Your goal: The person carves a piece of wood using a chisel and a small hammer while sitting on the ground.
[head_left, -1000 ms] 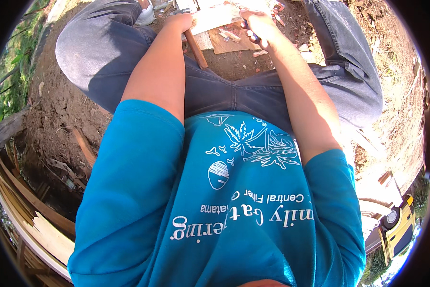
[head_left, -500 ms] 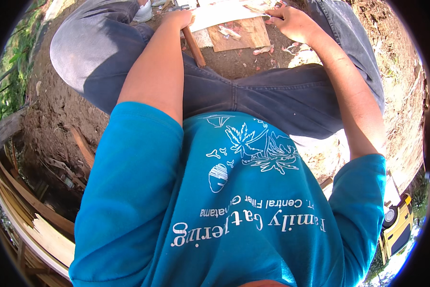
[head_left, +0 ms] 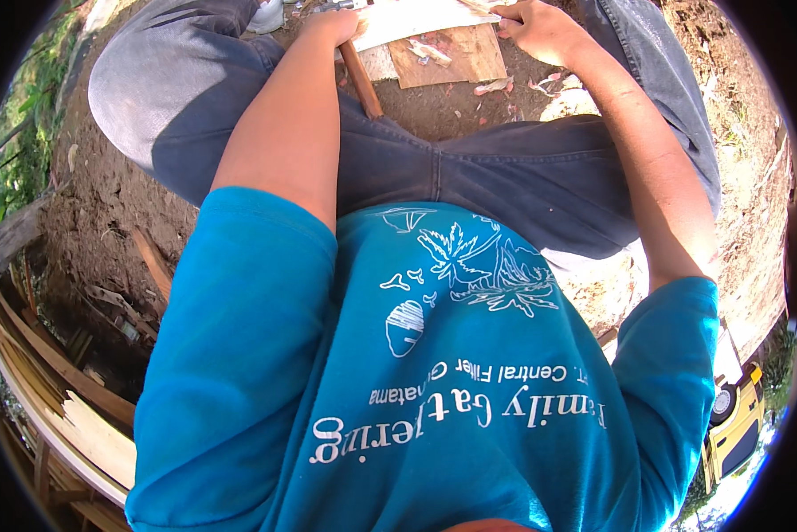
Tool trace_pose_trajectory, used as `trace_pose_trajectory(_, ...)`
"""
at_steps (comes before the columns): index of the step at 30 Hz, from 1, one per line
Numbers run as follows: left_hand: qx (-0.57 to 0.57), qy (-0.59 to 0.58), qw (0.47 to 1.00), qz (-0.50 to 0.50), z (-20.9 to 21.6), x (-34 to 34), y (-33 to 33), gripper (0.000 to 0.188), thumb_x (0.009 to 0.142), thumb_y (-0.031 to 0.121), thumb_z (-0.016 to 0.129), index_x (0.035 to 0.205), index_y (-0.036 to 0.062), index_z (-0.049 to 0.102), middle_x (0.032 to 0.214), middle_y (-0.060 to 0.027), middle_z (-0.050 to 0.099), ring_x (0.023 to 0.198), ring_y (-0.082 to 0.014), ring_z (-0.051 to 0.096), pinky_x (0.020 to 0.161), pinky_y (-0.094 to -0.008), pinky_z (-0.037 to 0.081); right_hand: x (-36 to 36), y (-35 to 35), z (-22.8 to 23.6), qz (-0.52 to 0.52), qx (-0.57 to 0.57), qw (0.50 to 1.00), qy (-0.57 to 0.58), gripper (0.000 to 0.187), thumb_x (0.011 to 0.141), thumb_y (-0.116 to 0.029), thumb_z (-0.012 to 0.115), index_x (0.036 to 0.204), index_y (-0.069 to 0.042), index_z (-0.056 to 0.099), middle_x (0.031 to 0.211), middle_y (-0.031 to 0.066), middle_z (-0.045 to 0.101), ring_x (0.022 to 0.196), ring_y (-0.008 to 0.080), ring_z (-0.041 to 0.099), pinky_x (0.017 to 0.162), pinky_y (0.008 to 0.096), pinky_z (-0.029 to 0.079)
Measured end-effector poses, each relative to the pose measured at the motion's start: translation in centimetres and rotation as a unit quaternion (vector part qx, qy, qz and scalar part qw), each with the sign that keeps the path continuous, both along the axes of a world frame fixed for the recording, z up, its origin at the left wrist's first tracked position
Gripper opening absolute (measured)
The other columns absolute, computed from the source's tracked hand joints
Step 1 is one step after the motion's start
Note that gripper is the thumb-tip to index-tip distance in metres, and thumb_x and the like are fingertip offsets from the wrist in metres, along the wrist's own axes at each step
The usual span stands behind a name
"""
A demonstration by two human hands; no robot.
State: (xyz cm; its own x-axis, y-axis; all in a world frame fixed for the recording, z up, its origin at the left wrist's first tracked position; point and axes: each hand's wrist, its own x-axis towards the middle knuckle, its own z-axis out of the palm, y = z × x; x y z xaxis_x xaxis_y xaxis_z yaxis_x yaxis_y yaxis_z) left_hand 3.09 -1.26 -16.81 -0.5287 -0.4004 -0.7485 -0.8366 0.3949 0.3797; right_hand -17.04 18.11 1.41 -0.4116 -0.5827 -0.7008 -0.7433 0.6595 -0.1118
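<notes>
At the top of the view my left hand [head_left: 332,28] is closed round a hammer. Its brown wooden handle [head_left: 361,82] slants down from under the hand toward my lap, and grey metal [head_left: 338,5] shows just beyond the knuckles. Most of the left fingers are hidden. A white sheet or board [head_left: 416,21] lies between my hands. At its right end my right hand [head_left: 545,34] has bent fingers pressed together; what they pinch is too small to make out. Beneath the white piece rests a plywood offcut [head_left: 456,58] on the soil, with a pale scrap [head_left: 429,51] on it.
My bent legs in dark trousers [head_left: 172,84] frame the work on both sides. Pinkish-white scraps [head_left: 494,86] litter the dirt. Wooden boards [head_left: 88,434] are stacked at the lower left, near a loose stick [head_left: 153,263]. A yellow vehicle [head_left: 737,426] stands at the lower right.
My right hand has shifted slightly upward along the white piece. The plywood offcut appears a little higher and further right. My left hand keeps its hold on the hammer.
</notes>
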Motion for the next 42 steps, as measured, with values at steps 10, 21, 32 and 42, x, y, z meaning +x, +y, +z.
trace_pose_trajectory(10, 0.034, -0.079, 0.993, -0.082, 2.8, -1.3, -0.5, 0.034, 0.094, 0.011, 0.05, 0.124, -0.0032, 0.059, 0.118, -0.0205, 0.067, 0.098, -0.0298, 0.07, 0.074, -0.0417, 0.06, -1.1, -0.2, -0.4, 0.021, 0.004, 1.0, -0.017, 0.037, 0.094, -0.025, 0.054, 0.124, -0.01, 0.07, 0.118, 0.0226, 0.069, 0.114, 0.0365, 0.065, 0.098, 0.043, 0.05)
trace_pose_trajectory(21, 0.047, -0.031, 0.989, 0.136, -1.9, 0.6, -1.2, 0.056, 0.1, 0.045, 0.032, 0.138, 0.0082, 0.051, 0.133, -0.0142, 0.058, 0.122, -0.0292, 0.055, 0.091, -0.0545, 0.049, 3.5, 1.1, -7.0, -0.388, -0.159, 0.882, -0.215, 0.044, 0.1, -0.034, 0.054, 0.137, -0.01, 0.063, 0.067, -0.0031, 0.055, 0.048, 0.0051, 0.044, 0.041, 0.0246, 0.039)
trace_pose_trajectory(32, -0.041, -0.011, 0.999, -0.026, -1.1, 0.0, -0.5, 0.051, 0.101, 0.027, 0.029, 0.133, 0.0021, 0.06, 0.138, -0.0197, 0.059, 0.12, -0.037, 0.063, 0.102, -0.0491, 0.048, -1.5, 5.0, -0.9, 0.004, -0.16, 0.987, -0.026, 0.037, 0.098, -0.028, 0.056, 0.129, -0.012, 0.066, 0.104, 0.0173, 0.074, 0.092, 0.0312, 0.072, 0.083, 0.0407, 0.056)
trace_pose_trajectory(42, 0.022, -0.014, 1.0, -0.01, -1.3, -0.3, -0.7, 0.061, 0.099, 0.034, 0.028, 0.137, -0.0049, 0.054, 0.14, -0.0261, 0.056, 0.128, -0.042, 0.055, 0.103, -0.0496, 0.044, -1.9, 3.5, -3.3, 0.019, -0.061, 0.998, -0.012, 0.035, 0.098, -0.029, 0.054, 0.125, -0.011, 0.068, 0.108, 0.019, 0.072, 0.099, 0.0347, 0.069, 0.088, 0.0435, 0.054)
